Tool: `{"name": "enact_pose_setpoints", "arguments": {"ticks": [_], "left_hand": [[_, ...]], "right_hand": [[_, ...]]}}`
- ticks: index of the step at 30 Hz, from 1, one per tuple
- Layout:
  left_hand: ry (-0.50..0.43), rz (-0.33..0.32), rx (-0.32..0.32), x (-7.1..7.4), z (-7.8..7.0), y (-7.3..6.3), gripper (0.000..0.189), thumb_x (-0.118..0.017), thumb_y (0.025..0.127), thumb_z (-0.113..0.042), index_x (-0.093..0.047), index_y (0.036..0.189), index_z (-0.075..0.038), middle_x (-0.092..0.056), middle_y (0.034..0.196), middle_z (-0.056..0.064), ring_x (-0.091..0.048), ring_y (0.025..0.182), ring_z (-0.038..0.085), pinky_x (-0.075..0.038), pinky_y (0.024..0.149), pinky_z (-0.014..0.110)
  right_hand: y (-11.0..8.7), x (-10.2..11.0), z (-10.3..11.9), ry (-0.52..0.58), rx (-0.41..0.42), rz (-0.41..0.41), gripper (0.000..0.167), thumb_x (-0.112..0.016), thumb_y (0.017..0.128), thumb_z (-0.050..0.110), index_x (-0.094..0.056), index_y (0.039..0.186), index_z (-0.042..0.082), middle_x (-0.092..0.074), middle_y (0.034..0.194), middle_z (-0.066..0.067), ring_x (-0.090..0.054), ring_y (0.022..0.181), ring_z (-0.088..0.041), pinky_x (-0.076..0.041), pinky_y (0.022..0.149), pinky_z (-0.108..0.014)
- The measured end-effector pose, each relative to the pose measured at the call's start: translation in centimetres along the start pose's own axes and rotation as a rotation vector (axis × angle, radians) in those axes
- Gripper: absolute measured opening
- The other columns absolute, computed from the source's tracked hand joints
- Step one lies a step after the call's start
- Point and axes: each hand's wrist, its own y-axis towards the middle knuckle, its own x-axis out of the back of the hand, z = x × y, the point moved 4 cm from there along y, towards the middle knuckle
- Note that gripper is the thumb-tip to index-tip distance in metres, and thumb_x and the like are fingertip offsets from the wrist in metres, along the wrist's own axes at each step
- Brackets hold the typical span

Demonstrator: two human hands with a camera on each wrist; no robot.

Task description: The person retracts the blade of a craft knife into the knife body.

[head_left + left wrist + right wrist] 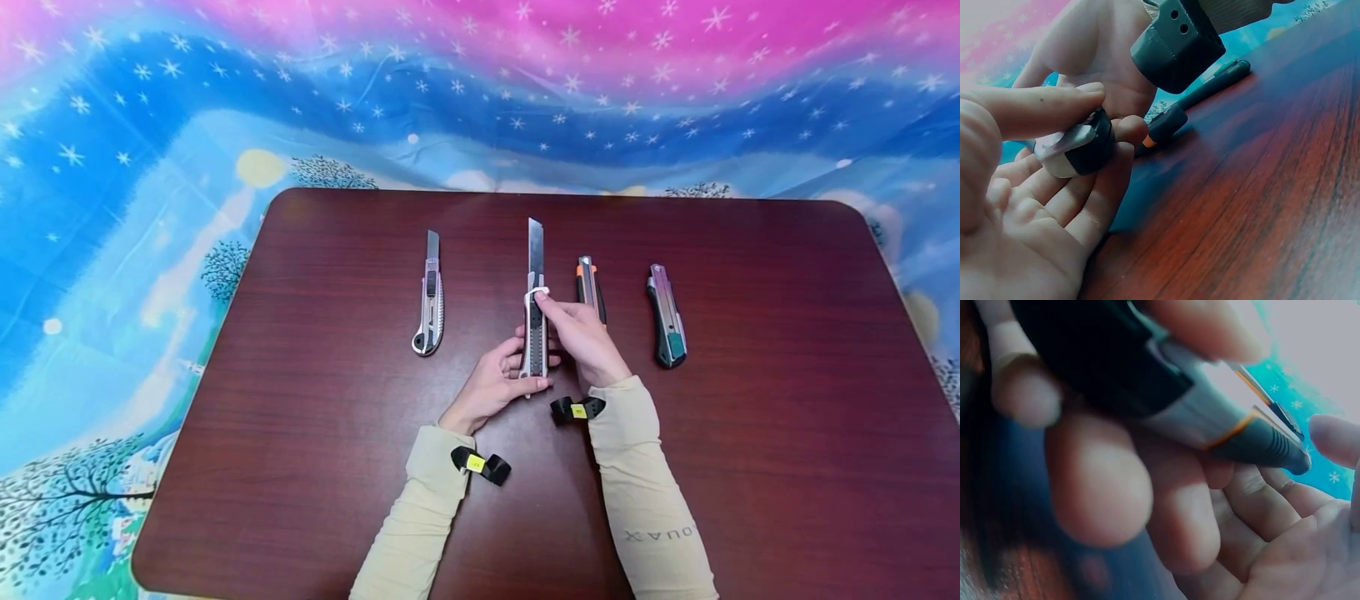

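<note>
A snap-off utility knife (536, 346) with a dark and silver handle is held above the table, its long blade (536, 243) extended and pointing away from me. My left hand (489, 379) grips the lower end of the handle, thumb on top and fingers underneath. Higher up, my right hand (588, 340) holds the handle from the right, with its thumb at the slider near the blade. The left wrist view shows the knife's butt end (1079, 150) between thumb and fingers. Up close in the right wrist view, the handle (1197, 419) lies across the fingers.
On the brown table (300, 483) lie a silver utility knife (430, 300) with its blade out at left, an orange and black one (587, 279) partly behind my right hand, and a black and green one (667, 321) at right. A patterned cloth (450, 100) hangs behind.
</note>
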Motion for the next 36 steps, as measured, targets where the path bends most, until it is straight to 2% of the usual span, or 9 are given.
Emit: {"name": "enact_pose_setpoints", "arguments": {"ticks": [10,15,22,25,31,36], "left_hand": [[-0.002,0.049,0.0,0.12,-0.15,-0.21,0.049,-0.06,0.089,0.006,-0.045,0.136,0.004,-0.057,0.127,0.032,-0.061,0.108,0.046,-0.056,0.085,0.023],[-0.009,0.03,0.0,0.31,-0.03,-0.14,0.042,-0.057,0.094,-0.003,-0.048,0.135,0.002,-0.059,0.126,0.029,-0.058,0.11,0.049,-0.054,0.088,0.022],[-0.088,-0.001,-0.001,0.45,0.2,0.03,0.043,-0.044,0.103,-0.019,-0.047,0.138,0.005,-0.058,0.123,0.035,-0.057,0.11,0.052,-0.053,0.092,0.024],[-0.088,-0.012,-0.005,0.54,0.28,0.06,0.043,-0.042,0.104,-0.021,-0.048,0.137,0.006,-0.058,0.122,0.037,-0.06,0.109,0.048,-0.054,0.092,0.025],[-0.087,-0.006,-0.024,0.7,0.37,0.19,0.041,-0.042,0.104,-0.019,-0.052,0.132,0.01,-0.058,0.119,0.038,-0.069,0.099,0.029,-0.054,0.09,0.025],[-0.095,-0.003,-0.022,0.69,0.32,0.17,0.04,-0.042,0.104,-0.017,-0.053,0.13,0.011,-0.058,0.117,0.04,-0.069,0.095,0.026,-0.055,0.088,0.024]], "right_hand": [[0.06,-0.13,-0.06,0.035,0.015,0.013,0.061,-0.053,0.097,0.045,-0.056,0.12,-0.012,-0.074,0.078,0.003,-0.07,0.074,-0.01,-0.055,0.071,-0.024],[0.11,-0.26,0.06,0.05,0.044,0.005,0.058,-0.057,0.096,0.041,-0.058,0.116,-0.014,-0.074,0.077,0.003,-0.07,0.073,-0.011,-0.055,0.07,-0.024],[0.39,-0.1,0.03,0.112,0.081,-0.004,0.052,-0.063,0.093,0.034,-0.06,0.111,-0.015,-0.074,0.079,0.001,-0.071,0.077,-0.013,-0.057,0.071,-0.026],[0.39,-0.13,0.03,0.12,0.066,0.0,0.055,-0.062,0.094,0.036,-0.058,0.115,-0.015,-0.074,0.079,0.002,-0.071,0.077,-0.012,-0.057,0.072,-0.025],[0.33,-0.2,-0.02,0.134,0.04,0.012,0.06,-0.059,0.096,0.04,-0.054,0.123,-0.014,-0.073,0.08,0.002,-0.07,0.079,-0.011,-0.056,0.075,-0.024],[0.25,-0.26,0.01,0.142,0.043,0.013,0.061,-0.057,0.096,0.04,-0.055,0.123,-0.015,-0.072,0.079,0.003,-0.069,0.079,-0.01,-0.056,0.075,-0.023]]}}
